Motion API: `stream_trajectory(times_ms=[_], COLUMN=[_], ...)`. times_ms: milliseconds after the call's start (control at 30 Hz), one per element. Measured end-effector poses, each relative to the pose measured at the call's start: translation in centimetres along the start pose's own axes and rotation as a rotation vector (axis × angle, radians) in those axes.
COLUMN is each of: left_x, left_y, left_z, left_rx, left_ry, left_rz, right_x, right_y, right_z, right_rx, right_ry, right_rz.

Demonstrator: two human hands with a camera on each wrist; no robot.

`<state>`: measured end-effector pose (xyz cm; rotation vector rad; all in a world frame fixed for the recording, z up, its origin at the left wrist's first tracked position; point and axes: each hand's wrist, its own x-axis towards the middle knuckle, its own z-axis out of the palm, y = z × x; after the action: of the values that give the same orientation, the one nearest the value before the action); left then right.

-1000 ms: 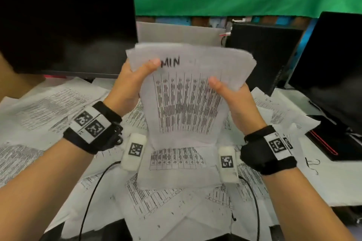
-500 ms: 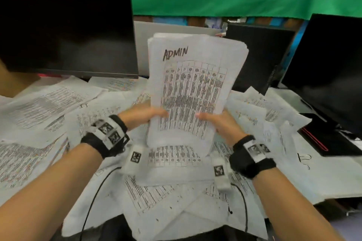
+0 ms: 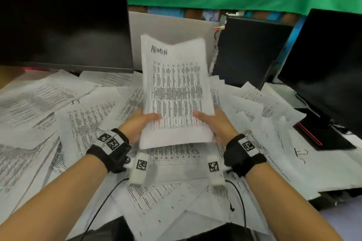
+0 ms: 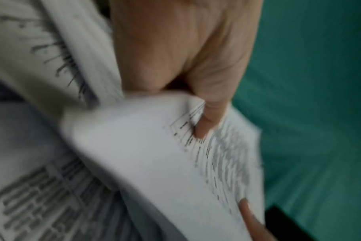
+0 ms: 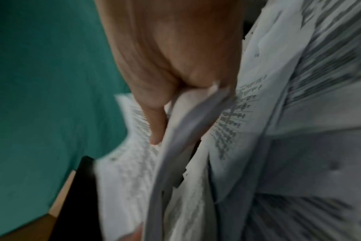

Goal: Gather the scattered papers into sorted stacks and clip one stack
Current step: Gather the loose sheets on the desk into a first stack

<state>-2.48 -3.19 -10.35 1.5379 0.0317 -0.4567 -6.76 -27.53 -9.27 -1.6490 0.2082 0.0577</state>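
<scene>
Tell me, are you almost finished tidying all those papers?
Not nearly. One thick white paper stack headed ADMIN is gathered. In hand: the left hand and right hand grip its bottom edge. Left: many loose printed sheets cover the desk unsorted, and the small black binder clips lie unused, so nothing is clipped.

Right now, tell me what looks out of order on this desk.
Loose printed sheets lie overlapping and askew across the desk. The ADMIN stack, held by left hand and right hand, has an uneven, wavy top edge.

Paper stack (image 3: 176, 91) lower, both grips nearer its bottom edge
</scene>
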Motion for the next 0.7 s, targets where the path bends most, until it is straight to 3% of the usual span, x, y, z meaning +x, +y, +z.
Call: stream_trajectory(times_ms=[67, 200, 267, 367, 467, 567, 633, 700], left_x=[0.1, 0.5, 0.6, 1.0, 1.0, 1.1, 1.1, 1.2], left_y=[-0.4, -2.3, -3.1, -3.7, -3.9, -4.1, -4.3, -4.4], left_z=[-0.3, -1.4, -1.6, -1.5, -1.5, -1.6, -1.7, -1.7], left_rx=[0.073, 0.214, 0.222, 0.208, 0.185, 0.179, 0.161, 0.143], left_ry=[0.077, 0.163, 0.172, 0.22, 0.226, 0.218, 0.214, 0.22], left_rz=[0.032, -0.093, -0.113, -0.077, -0.068, -0.04, -0.027, -0.018], right_x=[1.4, 4.9, 5.5, 6.0, 6.2, 4.7, 3.1, 2.0], right_y=[-0.3, 1.6, 2.8, 3.5, 2.6, -1.0, -3.8, -5.9], right_z=[-0.6, -4.7, -6.3, -6.3, -5.6, -5.3, -5.2, -5.1], right_rx=[-0.15, -0.469, -0.612, -0.482, -0.533, -0.603, -0.533, -0.387], right_ry=[0.043, 0.516, 0.536, 0.449, 0.45, 0.65, 0.79, 0.844], right_rz=[0.009, 0.206, 0.322, 0.32, 0.177, -0.166, -0.4, -0.521])
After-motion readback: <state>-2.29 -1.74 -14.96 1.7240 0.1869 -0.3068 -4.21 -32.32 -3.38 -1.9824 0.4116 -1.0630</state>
